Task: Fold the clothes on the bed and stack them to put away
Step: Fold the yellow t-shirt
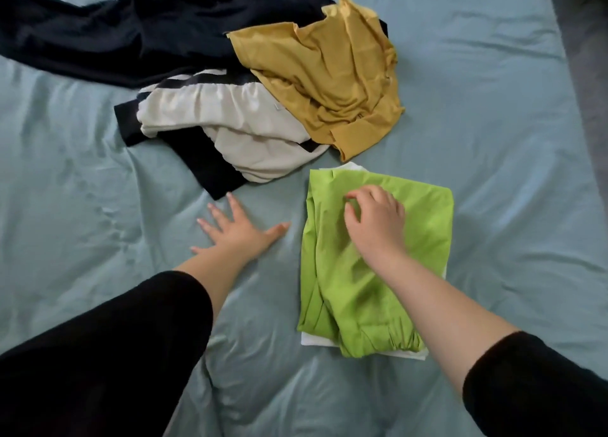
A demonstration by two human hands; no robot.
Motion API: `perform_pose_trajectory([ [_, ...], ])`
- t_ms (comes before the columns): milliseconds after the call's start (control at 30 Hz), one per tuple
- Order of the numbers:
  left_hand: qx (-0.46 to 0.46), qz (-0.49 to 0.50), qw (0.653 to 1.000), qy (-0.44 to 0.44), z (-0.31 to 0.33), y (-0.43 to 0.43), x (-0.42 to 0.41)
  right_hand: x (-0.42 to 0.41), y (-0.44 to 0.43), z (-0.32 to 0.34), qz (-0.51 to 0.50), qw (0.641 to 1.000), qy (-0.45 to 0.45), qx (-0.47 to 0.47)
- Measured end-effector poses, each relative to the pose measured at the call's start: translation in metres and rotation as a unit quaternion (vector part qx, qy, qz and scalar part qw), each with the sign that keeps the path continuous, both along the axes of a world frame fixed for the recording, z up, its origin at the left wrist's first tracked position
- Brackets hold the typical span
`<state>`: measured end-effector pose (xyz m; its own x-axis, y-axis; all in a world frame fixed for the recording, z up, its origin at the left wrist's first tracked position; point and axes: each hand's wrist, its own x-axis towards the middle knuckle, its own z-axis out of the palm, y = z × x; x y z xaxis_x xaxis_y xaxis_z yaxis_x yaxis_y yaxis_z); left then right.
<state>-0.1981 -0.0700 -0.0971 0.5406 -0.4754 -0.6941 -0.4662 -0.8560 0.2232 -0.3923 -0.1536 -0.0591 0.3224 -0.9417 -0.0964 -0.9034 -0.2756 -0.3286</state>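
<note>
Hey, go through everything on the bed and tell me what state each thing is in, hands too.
green shirt: folded, on top of the stack.
white garment: flat under the green shirt, mostly hidden.
yellow shirt: crumpled, unfolded.
cream and black garment: crumpled, unfolded.
dark garment: spread loose, unfolded.
left hand: open, flat on the sheet.
right hand: curled over the green shirt; grip unclear.
sheet: wrinkled.

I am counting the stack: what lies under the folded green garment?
A white folded cloth shows under the green garment at its far corner and near edge. The rest is covered, so its kind cannot be told.
</note>
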Motion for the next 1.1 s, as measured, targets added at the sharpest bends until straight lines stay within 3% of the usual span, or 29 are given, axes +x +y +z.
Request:
perform_pose_trajectory([
  [100,0.062,-0.05,0.996,0.032,-0.017,0.001,0.006,0.037,-0.048,-0.014,-0.072,0.997,-0.035,0.022],
  [200,0.102,-0.035,0.993,0.045,-0.033,-0.006,0.006,0.056,-0.093,-0.034,-0.136,0.985,0.004,0.103],
  [300,0.123,-0.029,0.991,0.039,-0.041,-0.014,0.006,0.063,-0.122,-0.044,-0.139,0.978,0.057,0.148],
  [400,0.121,-0.028,0.992,0.018,-0.047,-0.015,0.003,0.075,-0.123,-0.039,-0.155,0.987,-0.029,0.033],
  [500,0.113,-0.026,0.993,0.001,-0.05,-0.015,0.001,0.097,-0.091,-0.023,-0.103,0.986,-0.113,-0.061],
  [633,0.109,-0.017,0.994,0.006,-0.049,-0.017,0.002,0.122,-0.025,-0.023,-0.024,0.97,-0.239,0.031],
  [733,0.071,-0.051,0.996,0.013,-0.045,-0.009,0.004,0.138,0.013,-0.03,-0.13,0.933,-0.315,0.118],
  [867,-0.089,-0.126,0.988,0.033,-0.036,0.035,0.025,0.143,0.069,-0.031,-0.327,0.842,-0.39,0.181],
  [933,-0.185,-0.06,0.972,0.132,-0.017,0.064,0.046,0.147,0.11,-0.031,-0.362,0.818,-0.384,0.229],
  [967,-0.212,0.024,0.951,0.222,-0.005,0.079,0.055,0.153,0.134,-0.03,-0.368,0.811,-0.374,0.259],
  [1033,-0.201,0.201,0.883,0.373,0.021,0.107,0.071,0.169,0.181,-0.026,-0.369,0.783,-0.39,0.315],
  [1100,-0.163,0.259,0.855,0.42,0.037,0.135,0.085,0.188,0.226,-0.016,-0.361,0.759,-0.405,0.359],
])
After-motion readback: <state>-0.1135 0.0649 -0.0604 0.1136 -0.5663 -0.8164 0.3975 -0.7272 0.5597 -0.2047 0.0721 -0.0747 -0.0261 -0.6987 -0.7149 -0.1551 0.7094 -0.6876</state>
